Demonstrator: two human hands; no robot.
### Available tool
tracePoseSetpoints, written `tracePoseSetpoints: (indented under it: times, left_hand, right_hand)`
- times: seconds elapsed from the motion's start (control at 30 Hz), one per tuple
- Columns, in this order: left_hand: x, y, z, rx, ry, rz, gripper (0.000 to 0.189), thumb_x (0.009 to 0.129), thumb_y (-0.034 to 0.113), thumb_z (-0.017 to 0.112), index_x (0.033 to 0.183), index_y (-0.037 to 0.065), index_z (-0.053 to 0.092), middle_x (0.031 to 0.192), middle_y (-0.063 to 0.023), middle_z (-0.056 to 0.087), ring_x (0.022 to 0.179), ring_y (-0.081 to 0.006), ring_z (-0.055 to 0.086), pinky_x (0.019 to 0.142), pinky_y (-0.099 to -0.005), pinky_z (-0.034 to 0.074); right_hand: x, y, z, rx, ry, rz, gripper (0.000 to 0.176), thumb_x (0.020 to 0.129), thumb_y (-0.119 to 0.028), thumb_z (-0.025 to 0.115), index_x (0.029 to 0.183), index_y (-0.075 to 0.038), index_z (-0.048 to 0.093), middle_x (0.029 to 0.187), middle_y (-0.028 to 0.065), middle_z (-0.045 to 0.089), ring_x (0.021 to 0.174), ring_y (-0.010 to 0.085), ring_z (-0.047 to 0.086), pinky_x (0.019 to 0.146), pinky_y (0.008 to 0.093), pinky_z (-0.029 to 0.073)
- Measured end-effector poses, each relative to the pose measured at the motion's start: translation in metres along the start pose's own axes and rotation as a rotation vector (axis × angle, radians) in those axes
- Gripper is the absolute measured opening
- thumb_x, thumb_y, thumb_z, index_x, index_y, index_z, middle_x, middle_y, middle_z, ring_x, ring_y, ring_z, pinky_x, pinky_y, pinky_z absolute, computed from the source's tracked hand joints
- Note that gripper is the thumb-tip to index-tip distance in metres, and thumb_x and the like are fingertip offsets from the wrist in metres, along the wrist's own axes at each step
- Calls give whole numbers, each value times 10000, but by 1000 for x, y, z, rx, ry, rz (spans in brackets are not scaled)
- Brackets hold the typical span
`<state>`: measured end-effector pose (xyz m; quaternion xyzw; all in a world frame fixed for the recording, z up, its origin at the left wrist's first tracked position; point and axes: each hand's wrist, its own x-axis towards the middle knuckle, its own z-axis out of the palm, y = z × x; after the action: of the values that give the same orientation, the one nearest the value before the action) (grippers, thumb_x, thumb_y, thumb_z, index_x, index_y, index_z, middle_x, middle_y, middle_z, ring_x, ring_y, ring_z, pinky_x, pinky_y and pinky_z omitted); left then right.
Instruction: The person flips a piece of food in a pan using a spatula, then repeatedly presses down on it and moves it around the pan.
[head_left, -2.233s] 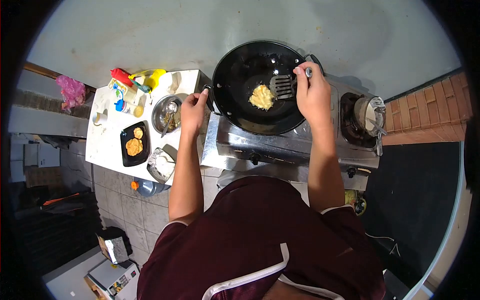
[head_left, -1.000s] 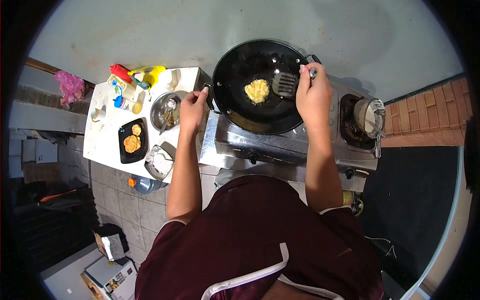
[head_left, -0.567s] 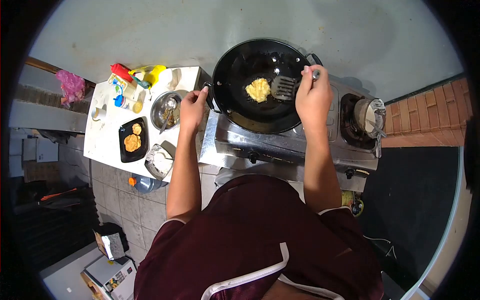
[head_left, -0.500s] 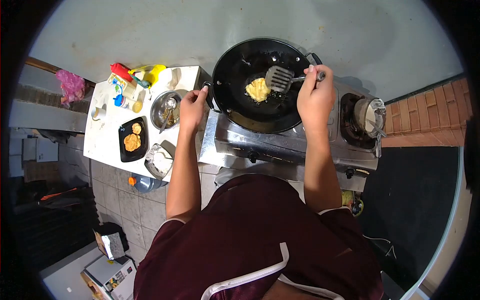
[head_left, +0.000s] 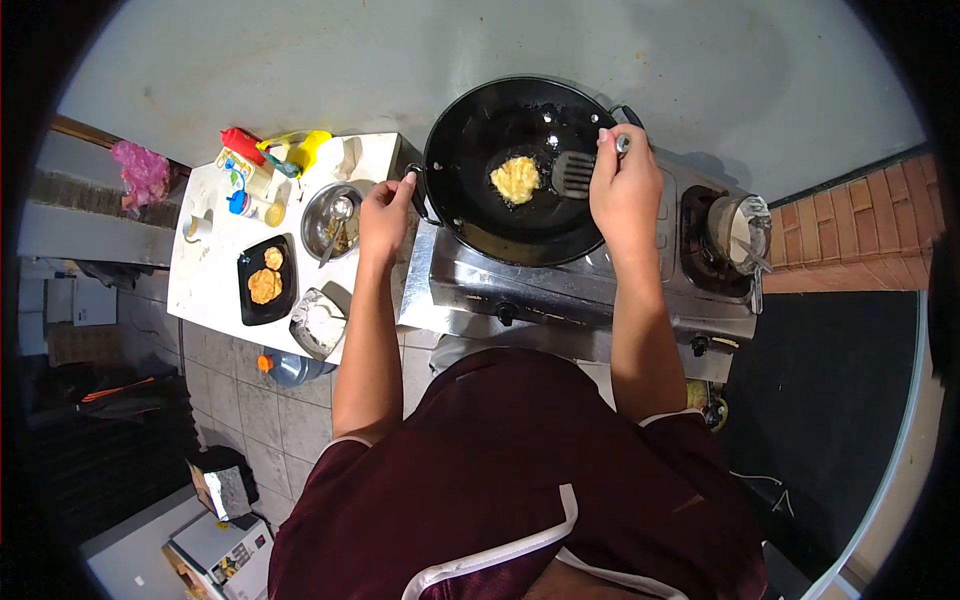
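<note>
A black wok [head_left: 480,120] rests on the steel gas stove, with a yellow piece of frying batter [head_left: 516,180] in oil near its middle. My left hand [head_left: 387,212] is closed on the wok's left handle [head_left: 419,194]. Over the wok's right side, my right hand [head_left: 625,185] grips a slotted spatula [head_left: 573,175] by its handle. The spatula's dark head lies low in the wok, just right of the batter and apart from it. Part of the spatula's handle is hidden by my fingers.
The left table [head_left: 200,270] carries a black tray [head_left: 252,312] of fried pieces, a metal bowl [head_left: 318,215] with a spoon, a foil-lined dish [head_left: 320,325] and several bottles. Right of the wok, a pot [head_left: 735,225] sits on the other burner. Stove knobs [head_left: 506,314] face me.
The spatula head has shifted right and slightly down, away from the batter, and turned. My right hand has moved slightly left. My left hand stays on the wok handle.
</note>
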<state>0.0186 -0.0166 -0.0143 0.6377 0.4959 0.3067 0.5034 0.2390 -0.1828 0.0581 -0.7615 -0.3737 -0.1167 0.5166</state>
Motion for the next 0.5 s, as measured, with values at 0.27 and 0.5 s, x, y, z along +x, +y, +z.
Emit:
tracePoseSetpoints:
  times: [0.27, 0.5]
  left_hand:
    - [-4, 5, 1, 0, 3, 0, 339, 874, 313, 633, 781, -12, 607, 665, 17, 517, 610, -64, 406, 556, -224, 346]
    - [-2, 3, 0, 0, -6, 3, 337, 875, 304, 634, 779, -17, 608, 663, 14, 519, 614, -65, 410, 563, -221, 347]
  right_hand:
    - [3, 0, -4, 34, 29, -42, 167, 899, -170, 549, 918, -4, 537, 793, 202, 596, 741, 397, 578, 655, 419, 451]
    - [3, -3, -2, 31, 22, -2, 175, 901, -174, 549, 912, 0, 538, 786, 197, 597, 725, 387, 581, 649, 424, 450]
